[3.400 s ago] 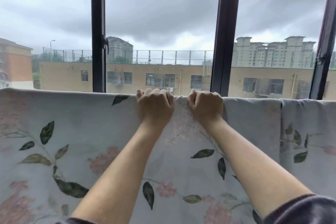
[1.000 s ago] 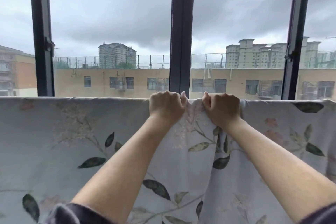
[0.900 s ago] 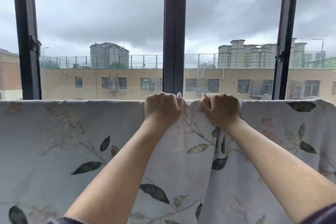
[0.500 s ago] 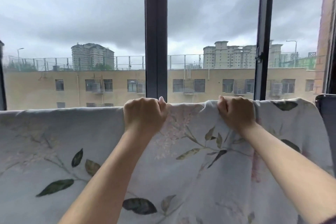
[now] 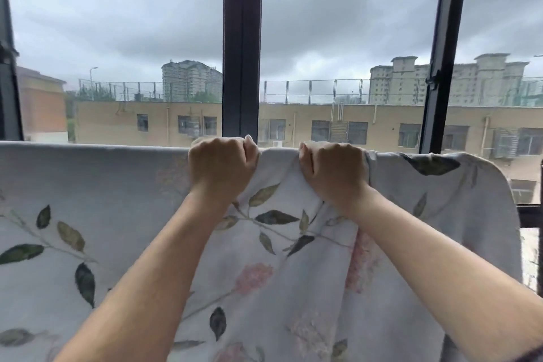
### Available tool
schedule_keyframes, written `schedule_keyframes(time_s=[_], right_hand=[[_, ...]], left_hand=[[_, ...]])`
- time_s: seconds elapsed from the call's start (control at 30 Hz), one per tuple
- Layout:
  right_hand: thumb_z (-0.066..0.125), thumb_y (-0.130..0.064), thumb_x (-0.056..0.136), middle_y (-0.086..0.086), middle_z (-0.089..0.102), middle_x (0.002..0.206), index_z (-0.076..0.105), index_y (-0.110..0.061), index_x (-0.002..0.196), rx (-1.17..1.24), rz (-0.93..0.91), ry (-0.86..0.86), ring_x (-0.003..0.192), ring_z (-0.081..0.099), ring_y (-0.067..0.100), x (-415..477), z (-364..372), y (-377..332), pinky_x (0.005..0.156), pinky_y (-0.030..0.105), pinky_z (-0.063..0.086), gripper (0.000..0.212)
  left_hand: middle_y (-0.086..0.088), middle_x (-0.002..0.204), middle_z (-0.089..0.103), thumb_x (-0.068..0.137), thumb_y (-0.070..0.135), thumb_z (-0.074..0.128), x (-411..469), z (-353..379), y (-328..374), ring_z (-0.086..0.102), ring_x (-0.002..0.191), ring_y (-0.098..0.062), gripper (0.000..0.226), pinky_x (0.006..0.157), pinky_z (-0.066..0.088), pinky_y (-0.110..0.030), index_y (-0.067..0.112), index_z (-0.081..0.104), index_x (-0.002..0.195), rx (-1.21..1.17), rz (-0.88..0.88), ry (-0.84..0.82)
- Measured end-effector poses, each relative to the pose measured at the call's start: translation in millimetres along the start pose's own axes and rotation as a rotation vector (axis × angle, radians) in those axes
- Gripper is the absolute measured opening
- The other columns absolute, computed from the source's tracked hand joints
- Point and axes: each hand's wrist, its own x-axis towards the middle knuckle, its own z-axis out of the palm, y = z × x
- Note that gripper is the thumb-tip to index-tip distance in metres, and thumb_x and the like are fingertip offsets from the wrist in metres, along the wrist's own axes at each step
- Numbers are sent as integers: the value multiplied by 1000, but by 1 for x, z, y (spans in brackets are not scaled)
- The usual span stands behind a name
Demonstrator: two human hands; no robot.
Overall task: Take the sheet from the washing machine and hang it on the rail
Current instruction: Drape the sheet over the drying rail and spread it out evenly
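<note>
A pale grey sheet [image 5: 111, 194] printed with dark leaves and pink flowers hangs across the view, its top fold running level from left to right. The rail under that fold is hidden by the cloth. My left hand [image 5: 219, 166] grips the top fold near the middle, fingers curled over it. My right hand [image 5: 335, 169] grips the same fold just to the right, and the cloth bunches into creases between and below the two hands. The sheet's right edge [image 5: 499, 185] curves down at the far right.
Behind the sheet stands a window with dark frames, one upright post [image 5: 241, 44] straight ahead and another [image 5: 440, 47] to the right. Outside are beige buildings and grey sky. A dark frame bar [image 5: 530, 216] shows at the right, past the sheet's edge.
Both hands have worked rightward along the top fold, and the sheet's right edge has come into view. Since half a second ago the hands have drawn closer together, bunching the cloth.
</note>
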Motion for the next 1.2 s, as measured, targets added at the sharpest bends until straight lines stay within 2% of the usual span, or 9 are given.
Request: schedule_keyframes(time_s=[0.07, 0.23, 0.4, 0.53, 0.67, 0.83, 0.97, 1.1, 1.2], right_hand=[[35, -32, 89, -2, 52, 45, 54, -18, 55, 27, -13, -11, 34, 45, 22, -7, -2, 16, 46, 19, 18, 42], [34, -34, 91, -2, 53, 49, 53, -16, 59, 24, -18, -17, 39, 50, 22, -15, -9, 39, 48, 22, 23, 41], [27, -47, 96, 0, 56, 59, 59, -15, 72, 19, 7, -75, 53, 55, 23, -29, -13, 65, 63, 33, 41, 51], [24, -51, 95, 3, 59, 64, 61, -14, 74, 3, 34, -98, 55, 56, 24, -37, -19, 99, 60, 33, 43, 57], [26, -49, 95, 5, 62, 72, 59, -13, 88, 42, 8, -154, 60, 58, 26, -43, -23, 115, 66, 36, 44, 49], [34, -46, 96, 2, 64, 109, 49, -16, 123, 320, -109, -337, 91, 63, 25, -41, -44, 140, 83, 36, 45, 43], [39, -40, 97, -2, 57, 126, 44, -21, 132, 341, -101, -383, 114, 53, 20, -58, -63, 194, 100, 37, 33, 40], [42, -36, 96, 0, 58, 124, 45, -21, 130, 389, 8, -449, 106, 56, 22, -81, -64, 261, 92, 41, 41, 37], [45, -30, 97, 5, 63, 101, 52, -19, 117, 572, 195, -584, 93, 59, 24, -99, -57, 310, 78, 38, 47, 24]], left_hand=[[-13, 41, 54, 87, 25, 44, -1, 0, 2, 36, 38, -22, 48, 54, 27, -27, 6, 62, 48, 8, -15, 10], [-15, 42, 56, 86, 23, 42, 0, 2, 11, 52, 38, -29, 47, 53, 38, -28, 4, 60, 47, -11, -23, 20], [-16, 52, 60, 87, 24, 38, 2, 9, 6, 51, 43, -30, 40, 56, 29, -28, 6, 60, 58, -63, -3, 67], [-15, 57, 60, 86, 27, 32, 0, 8, 4, 38, 48, -21, 40, 58, 32, -30, 6, 61, 69, -75, -25, 49], [-15, 68, 65, 92, 30, 27, -1, 8, 20, 47, 58, -25, 46, 79, 37, -40, 9, 62, 70, 16, -71, -16], [-7, 73, 65, 91, 34, 26, -13, 15, 88, 57, 71, -27, 37, 76, 31, -38, 19, 48, 65, -4, 23, -23], [-3, 75, 63, 89, 38, 22, -19, 24, 155, 56, 73, -26, 38, 77, 31, -37, 19, 48, 70, -91, 113, -66], [3, 91, 64, 91, 46, 26, -19, 29, 206, 55, 84, -18, 41, 84, 30, -36, 20, 58, 90, -189, 151, -166], [3, 99, 62, 94, 48, 35, -19, 28, 234, 55, 93, -19, 37, 89, 31, -38, 20, 58, 102, -205, 210, -222]])
